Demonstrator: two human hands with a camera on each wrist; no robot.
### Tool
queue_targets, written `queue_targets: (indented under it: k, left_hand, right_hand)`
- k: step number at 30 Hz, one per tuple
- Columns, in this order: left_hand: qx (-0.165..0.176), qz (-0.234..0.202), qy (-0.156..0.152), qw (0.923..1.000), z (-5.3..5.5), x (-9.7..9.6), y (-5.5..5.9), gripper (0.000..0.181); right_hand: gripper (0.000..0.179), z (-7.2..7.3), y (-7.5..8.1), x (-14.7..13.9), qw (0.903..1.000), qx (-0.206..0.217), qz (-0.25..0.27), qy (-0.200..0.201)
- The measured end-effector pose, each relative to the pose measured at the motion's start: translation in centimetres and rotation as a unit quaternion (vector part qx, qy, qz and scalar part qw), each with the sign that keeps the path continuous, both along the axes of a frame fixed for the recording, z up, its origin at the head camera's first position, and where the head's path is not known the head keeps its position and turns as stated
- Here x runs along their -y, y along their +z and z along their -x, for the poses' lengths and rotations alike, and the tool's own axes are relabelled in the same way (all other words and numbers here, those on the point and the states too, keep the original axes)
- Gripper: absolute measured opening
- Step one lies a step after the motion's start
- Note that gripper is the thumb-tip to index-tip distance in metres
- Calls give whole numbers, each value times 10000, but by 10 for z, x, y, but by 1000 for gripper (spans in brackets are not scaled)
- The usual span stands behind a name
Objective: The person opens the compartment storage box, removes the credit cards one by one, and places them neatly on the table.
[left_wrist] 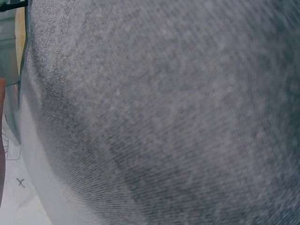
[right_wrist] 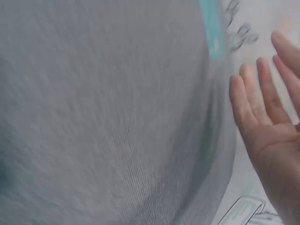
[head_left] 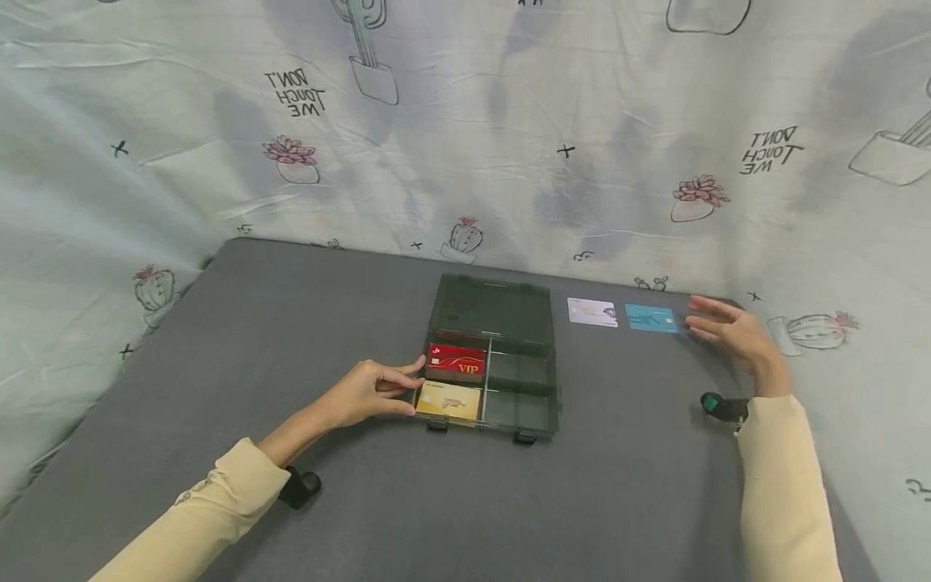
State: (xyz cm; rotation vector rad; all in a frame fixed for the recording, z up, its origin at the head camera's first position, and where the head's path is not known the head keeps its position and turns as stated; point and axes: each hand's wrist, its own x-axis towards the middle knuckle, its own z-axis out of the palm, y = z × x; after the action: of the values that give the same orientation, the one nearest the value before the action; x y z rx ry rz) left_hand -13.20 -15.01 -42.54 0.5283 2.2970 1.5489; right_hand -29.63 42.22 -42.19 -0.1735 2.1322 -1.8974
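Observation:
A dark green translucent plastic case lies with its lid back on the grey table. Its two left compartments hold a red VIP card at the back and a gold card at the front. My left hand touches the case's left edge with fairly straight fingers, thumb near the front corner. In the left wrist view only a sliver of a finger shows. Over the table's far right, my right hand is held with fingers spread and nothing in it, just right of a blue card.
A white card lies left of the blue one, beyond the case on the right. Both right compartments of the case hold no cards. Behind the grey table hangs a cloth printed with cacti.

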Motion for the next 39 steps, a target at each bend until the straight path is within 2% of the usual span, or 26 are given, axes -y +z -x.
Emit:
queue_targets:
  k: [5,11,17,27,33,39]
  left_hand:
    - [-42,-25,-70,10000,-1,1,0,45]
    - [-52,-44,-88,9999,-1,1,0,45]
    - [-60,-59,-109,9999,-2,3,-1,46]
    - [-122,-103,-203,9997,1,3,0,46]
    - [-151,-60,-238,9996,2,3,0,46]
    - [-205,-23,-270,9994,2,4,0,45]
  right_hand:
    - [45,-12,9,12,9983,143,545,111]
    - [42,-29,21,34,9958,-25,856,331]
    - [42,-51,27,57,9952,-95,764,603]
    - [38,-84,39,93,9960,-26,790,426]
    - [48,-99,43,117,9974,86,569,424]
    - [53,-114,45,143,9971,143,403,627]
